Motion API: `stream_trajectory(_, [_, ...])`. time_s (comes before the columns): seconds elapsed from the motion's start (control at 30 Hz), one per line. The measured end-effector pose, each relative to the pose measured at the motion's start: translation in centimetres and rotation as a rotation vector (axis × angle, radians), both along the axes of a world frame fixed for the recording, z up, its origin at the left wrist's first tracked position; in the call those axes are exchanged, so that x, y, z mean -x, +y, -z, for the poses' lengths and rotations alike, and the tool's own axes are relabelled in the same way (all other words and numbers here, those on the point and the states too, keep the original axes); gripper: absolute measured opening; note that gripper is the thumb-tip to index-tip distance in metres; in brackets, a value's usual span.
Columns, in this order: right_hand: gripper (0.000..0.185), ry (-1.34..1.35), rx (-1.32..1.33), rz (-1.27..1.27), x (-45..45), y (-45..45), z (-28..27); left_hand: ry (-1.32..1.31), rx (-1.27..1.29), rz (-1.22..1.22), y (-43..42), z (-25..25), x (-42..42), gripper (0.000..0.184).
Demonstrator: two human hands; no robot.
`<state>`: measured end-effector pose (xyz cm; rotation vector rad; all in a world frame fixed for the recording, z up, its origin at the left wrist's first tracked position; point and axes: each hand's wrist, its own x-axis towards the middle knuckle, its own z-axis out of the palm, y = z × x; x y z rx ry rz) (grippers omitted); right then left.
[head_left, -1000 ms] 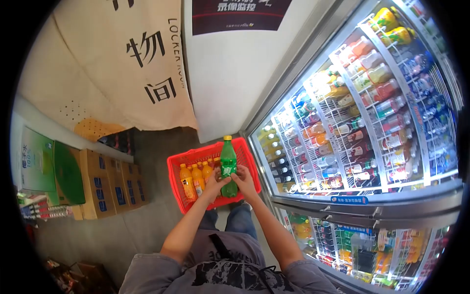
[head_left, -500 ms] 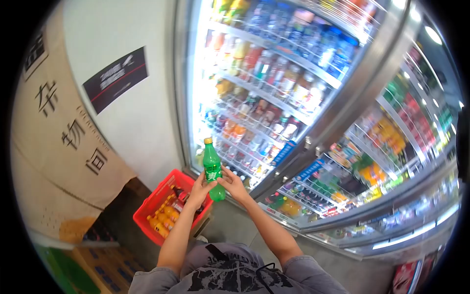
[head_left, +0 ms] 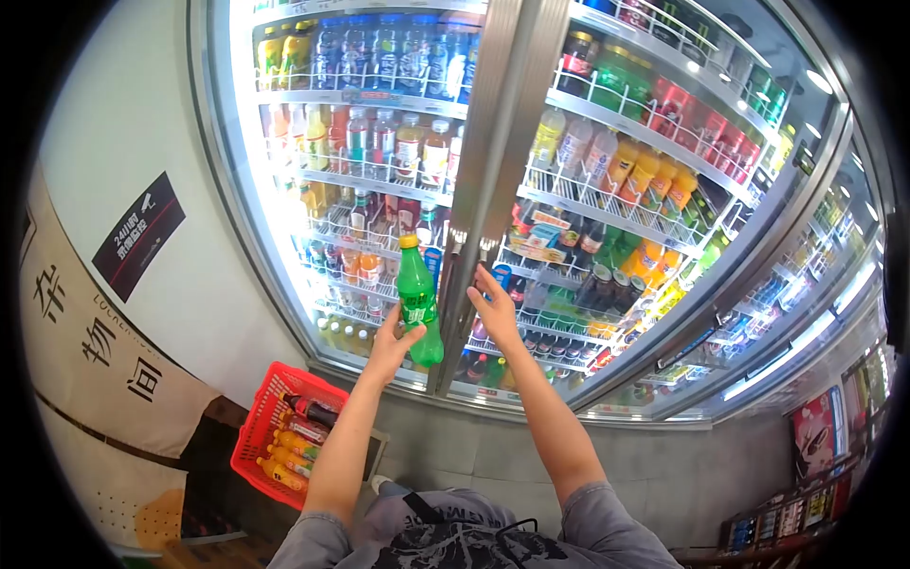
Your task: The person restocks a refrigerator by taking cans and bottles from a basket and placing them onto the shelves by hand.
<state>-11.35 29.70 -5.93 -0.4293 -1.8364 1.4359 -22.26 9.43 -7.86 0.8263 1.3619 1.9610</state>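
My left hand (head_left: 389, 351) is wrapped round the lower half of a green soda bottle (head_left: 417, 299) with a yellow cap. The bottle is close to upright, in front of the glass-door drinks fridge. To its right, my right hand (head_left: 496, 308) is raised at the metal door frame (head_left: 493, 161) where two doors meet. Its fingers are apart and partly bent, with the fingertips beside the door edge. Whether they touch the handle I cannot tell. Behind the glass, several rows of bottles (head_left: 384, 52) and cans (head_left: 673, 109) stand on wire shelves.
On the lower left sits a red plastic basket (head_left: 248, 431) holding orange drink bottles (head_left: 289, 460) and a dark cola bottle (head_left: 311, 410). A cloth curtain (head_left: 133, 398) hangs at the left, near a dark wall sign (head_left: 140, 235). More fridge doors run along the right.
My right hand has let go of the bottle and moved right to the door frame. The bottle stays in my left hand. My view has turned right, towards the fridge doors.
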Motion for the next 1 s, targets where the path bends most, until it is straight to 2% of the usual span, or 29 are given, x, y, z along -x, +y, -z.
stream_trajectory(0.07, [0.051, -0.010, -0.003, 0.045, -0.7, 1.2, -0.3, -0.007, -0.004, 0.022, 1.0, -0.4, -1.0, 0.075])
stream_trajectory(0.13, [0.048, -0.130, -0.147, 0.273, -0.6, 1.6, -0.1, -0.019, -0.064, 0.051, 1.2, -1.7, -2.3, 0.075])
stream_trajectory(0.17, [0.049, -0.069, -0.101, 0.318, -0.2, 2.4, 0.9, -0.035, -0.051, 0.069, 0.8, -2.7, -3.1, 0.076])
stream_trajectory(0.3, [0.062, -0.194, -0.094, 0.283, 1.1, 3.2, 2.2, -0.007, -0.048, 0.085, 0.2, -1.8, -3.2, 0.076])
stream_trajectory(0.4, [0.064, -0.222, -0.044, 0.256, 1.9, 2.9, 2.0, -0.004, -0.051, 0.103, 0.0, -1.5, -2.1, 0.076])
stream_trajectory(0.47, [0.064, -0.179, -0.118, 0.353, 2.8, 2.1, 1.9, -0.010, -0.043, 0.108, -0.5, -1.5, -1.1, 0.076])
stream_trajectory(0.53, [0.063, -0.321, -0.177, 0.370, 3.3, 1.1, 0.3, -0.026, -0.051, 0.105, -1.2, -2.2, -0.3, 0.076])
stream_trajectory(0.57, [0.063, -0.319, -0.184, 0.370, 4.0, 0.9, 0.0, -0.050, -0.022, 0.115, -1.7, -2.6, 0.2, 0.076])
stream_trajectory(0.67, [0.058, -0.181, -0.159, 0.604, 6.4, 0.5, 0.9, -0.061, 0.024, 0.128, -3.3, -2.5, 2.2, 0.076])
stream_trajectory(0.7, [0.055, -0.234, -0.136, 0.643, 6.6, 0.3, 0.7, -0.061, 0.041, 0.142, -3.7, -2.7, 2.6, 0.077])
stream_trajectory(1.0, [0.056, -0.202, -0.210, 0.737, 7.6, -0.2, 1.1, -0.081, 0.064, 0.250, -5.2, -0.2, 5.2, 0.078])
